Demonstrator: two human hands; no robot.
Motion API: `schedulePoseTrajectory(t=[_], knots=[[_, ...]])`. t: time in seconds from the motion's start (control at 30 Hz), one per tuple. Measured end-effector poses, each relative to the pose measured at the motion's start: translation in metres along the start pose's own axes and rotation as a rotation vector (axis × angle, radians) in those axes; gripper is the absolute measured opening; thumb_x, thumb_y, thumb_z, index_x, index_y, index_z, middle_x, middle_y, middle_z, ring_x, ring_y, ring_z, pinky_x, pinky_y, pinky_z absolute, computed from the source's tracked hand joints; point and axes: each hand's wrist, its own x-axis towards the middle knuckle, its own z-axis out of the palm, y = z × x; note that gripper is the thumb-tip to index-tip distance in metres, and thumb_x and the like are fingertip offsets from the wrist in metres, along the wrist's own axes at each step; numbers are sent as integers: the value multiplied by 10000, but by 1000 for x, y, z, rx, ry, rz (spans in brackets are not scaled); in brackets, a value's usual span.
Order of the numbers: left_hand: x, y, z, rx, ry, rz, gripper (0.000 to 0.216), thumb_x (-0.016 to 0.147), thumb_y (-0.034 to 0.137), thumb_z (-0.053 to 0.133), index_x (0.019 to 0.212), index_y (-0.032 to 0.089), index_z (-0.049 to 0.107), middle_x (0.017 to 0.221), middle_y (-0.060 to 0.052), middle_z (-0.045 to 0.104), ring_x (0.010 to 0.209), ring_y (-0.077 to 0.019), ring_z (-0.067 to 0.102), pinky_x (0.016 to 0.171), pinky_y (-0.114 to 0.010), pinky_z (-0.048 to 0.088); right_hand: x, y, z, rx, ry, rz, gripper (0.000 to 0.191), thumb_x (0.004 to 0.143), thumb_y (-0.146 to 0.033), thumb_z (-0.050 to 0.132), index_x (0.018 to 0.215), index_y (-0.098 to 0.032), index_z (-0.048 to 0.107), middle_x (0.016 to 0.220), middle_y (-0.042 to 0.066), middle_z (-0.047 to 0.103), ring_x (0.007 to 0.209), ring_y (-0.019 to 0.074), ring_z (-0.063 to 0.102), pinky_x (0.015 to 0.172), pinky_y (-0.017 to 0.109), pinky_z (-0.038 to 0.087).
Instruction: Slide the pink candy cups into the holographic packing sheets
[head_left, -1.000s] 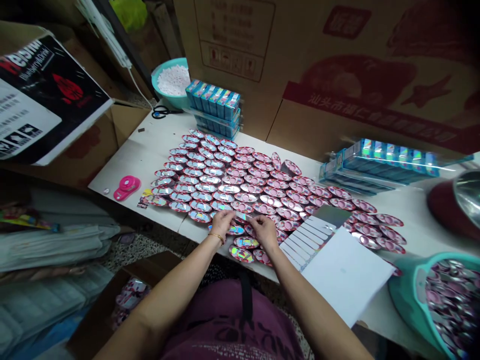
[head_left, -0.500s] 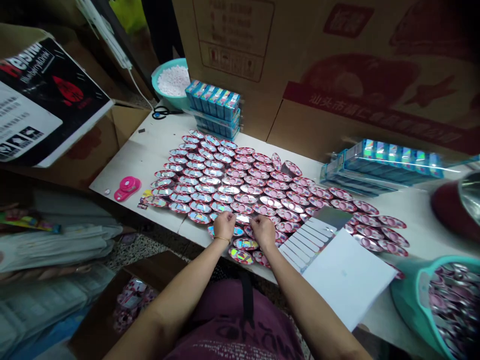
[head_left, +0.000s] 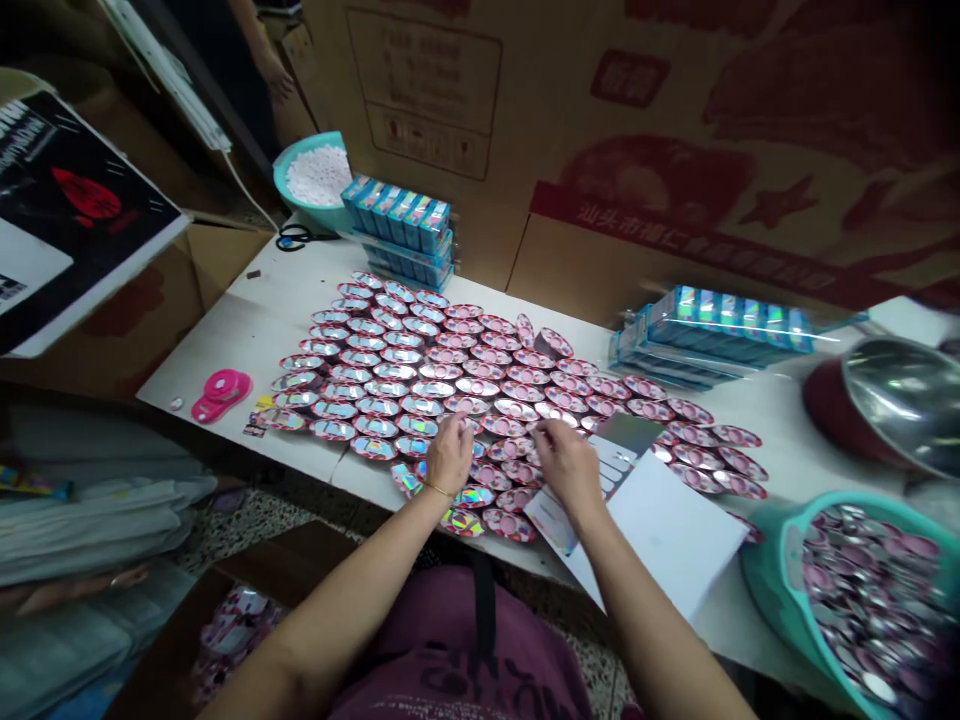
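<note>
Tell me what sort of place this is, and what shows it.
Probably a small workshop or stockroom: rows of matching oval pieces cover much of the white table, a teal bucket full of small shiny parts is at the right, and large printed cardboard stands behind.

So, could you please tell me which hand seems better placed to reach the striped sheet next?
Probably the right hand: it is close to the striped sheet, partly covering it in this view, while the left hand is farther off, at the shiny oval pieces.
</note>
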Motion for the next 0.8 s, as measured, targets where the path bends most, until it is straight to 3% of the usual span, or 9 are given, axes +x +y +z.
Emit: schedulePoseTrajectory(t=[0.07, 0.13, 0.23, 0.3, 0.4, 0.5, 0.63, 0.8], knots=[[8, 28, 21, -63, -148, 136, 315, 845, 356, 377, 1067, 186, 523, 986, -68, 592, 931, -165, 535, 824, -267, 397, 4, 37, -29, 69, 239, -27, 205, 831, -314, 429, 863, -189, 589, 841, 50, 608, 759, 157, 552, 697, 260, 404], [17, 59, 49, -73, -343, 211, 338, 809, 406, 436, 1001, 164, 573, 930, -77, 614, 908, -187, 544, 818, -285, 403, 7, 73, -49, 84, 395, -44, 214, 827, -321, 438, 874, -188, 599, 847, 55, 599, 797, 168, 542, 728, 284, 415], [26, 96, 96, -57, -583, 185, 352, 731, 427, 537, 902, 131, 617, 842, -86, 639, 823, -209, 570, 753, -298, 428, 7, 118, -51, 49, 388, -108, 234, 828, -320, 435, 918, -192, 609, 912, 71, 597, 891, 193, 527, 789, 334, 414], [27, 111, 122, -78, -655, 90, 325, 674, 395, 604, 868, 135, 634, 793, -68, 650, 760, -198, 578, 705, -286, 438, 3, 138, -41, 26, 308, -150, 252, 833, -311, 418, 943, -193, 611, 950, 80, 595, 910, 202, 525, 801, 352, 415], [24, 118, 147, -225, -642, -53, 214, 672, 267, 607, 844, 147, 649, 780, -35, 663, 719, -154, 576, 681, -252, 442, -5, 153, -29, -55, 225, -175, 276, 849, -263, 380, 1000, -207, 605, 972, 79, 593, 891, 202, 526, 767, 350, 420], [19, 118, 156, -434, -597, -84, 181, 716, 186, 534, 838, 123, 651, 769, -31, 663, 682, -122, 562, 658, -231, 445, -6, 154, -33, -297, 165, -216, 332, 846, -182, 378, 1116, -252, 558, 1052, 74, 570, 898, 221, 496, 734, 364, 392], [17, 121, 151, -506, -528, -4, 167, 730, 192, 516, 789, 113, 650, 720, -24, 634, 663, -113, 533, 681, -239, 444, 4, 151, -51, -528, 23, -443, 407, 816, -140, 440, 1194, -278, 497, 1126, 66, 537, 917, 234, 457, 734, 366, 365], [15, 128, 138, -504, -514, -1, 149, 730, 176, 524, 791, 126, 651, 799, -31, 647, 753, -124, 550, 771, -249, 439, 5, 162, -65, -528, -20, -682, 406, 818, -112, 413, 1207, -209, 482, 1158, 86, 528, 949, 223, 456, 761, 348, 379]])
